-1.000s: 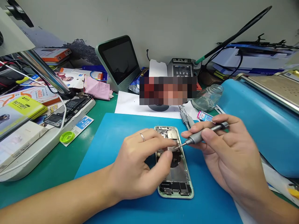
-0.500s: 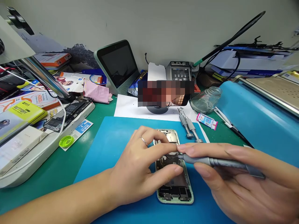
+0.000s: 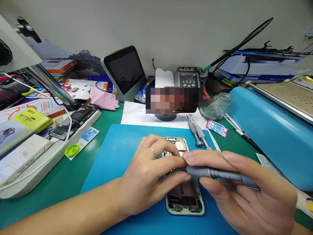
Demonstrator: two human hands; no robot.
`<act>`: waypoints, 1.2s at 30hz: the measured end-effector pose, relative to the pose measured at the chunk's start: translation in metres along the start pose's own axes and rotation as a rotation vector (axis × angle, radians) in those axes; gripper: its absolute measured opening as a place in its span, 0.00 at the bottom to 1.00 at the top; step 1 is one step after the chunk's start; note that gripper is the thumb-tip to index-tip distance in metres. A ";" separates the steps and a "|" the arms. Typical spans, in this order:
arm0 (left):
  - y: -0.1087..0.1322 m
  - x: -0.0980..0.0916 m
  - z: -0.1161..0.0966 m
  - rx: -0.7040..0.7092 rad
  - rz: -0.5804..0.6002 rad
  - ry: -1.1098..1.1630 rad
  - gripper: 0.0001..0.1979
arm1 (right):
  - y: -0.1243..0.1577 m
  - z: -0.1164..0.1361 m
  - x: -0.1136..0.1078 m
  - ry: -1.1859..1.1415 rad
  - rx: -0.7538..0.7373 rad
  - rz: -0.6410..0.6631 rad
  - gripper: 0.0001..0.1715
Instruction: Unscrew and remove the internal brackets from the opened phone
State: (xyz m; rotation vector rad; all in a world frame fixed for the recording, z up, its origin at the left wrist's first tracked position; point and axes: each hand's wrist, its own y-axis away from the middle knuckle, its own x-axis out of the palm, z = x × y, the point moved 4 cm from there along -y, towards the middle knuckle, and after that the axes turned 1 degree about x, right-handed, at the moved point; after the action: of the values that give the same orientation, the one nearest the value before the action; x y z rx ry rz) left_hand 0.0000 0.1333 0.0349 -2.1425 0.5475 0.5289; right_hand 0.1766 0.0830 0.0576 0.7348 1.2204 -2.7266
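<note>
An opened green phone (image 3: 185,203) lies face down on the blue mat (image 3: 117,153), its inner boards showing. My left hand (image 3: 149,178), with a ring on one finger, rests on the phone's middle; thumb and fingers are pinched together over the boards, and what they hold is hidden. My right hand (image 3: 246,192) grips a grey metal screwdriver (image 3: 217,173) almost level, its tip pointing left into the phone right by my left fingertips.
Two more screwdrivers (image 3: 197,133) lie just past the phone. A glass jar (image 3: 216,106), a pink-and-white label (image 3: 217,128) and a blue machine (image 3: 269,124) stand to the right. A small screen (image 3: 126,72), a green cap (image 3: 72,150) and a cluttered white tray (image 3: 49,143) are to the left.
My right hand swung the screwdriver from pointing down-left at the phone's top to lying nearly level over its middle. My left fingers stayed on the phone, shifting slightly.
</note>
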 end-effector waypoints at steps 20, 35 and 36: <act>-0.001 -0.002 0.000 -0.029 -0.070 -0.063 0.04 | -0.005 0.000 0.002 0.012 0.041 -0.065 0.49; -0.001 -0.002 -0.001 -0.064 -0.085 -0.097 0.01 | 0.009 -0.005 -0.003 0.070 0.068 -0.062 0.49; -0.001 -0.002 -0.001 -0.069 -0.079 -0.094 0.02 | 0.008 -0.005 -0.003 0.058 0.066 -0.068 0.48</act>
State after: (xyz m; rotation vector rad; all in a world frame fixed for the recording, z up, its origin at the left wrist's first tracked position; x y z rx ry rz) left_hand -0.0013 0.1336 0.0372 -2.1824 0.3956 0.6095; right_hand 0.1829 0.0807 0.0506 0.7991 1.1930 -2.8317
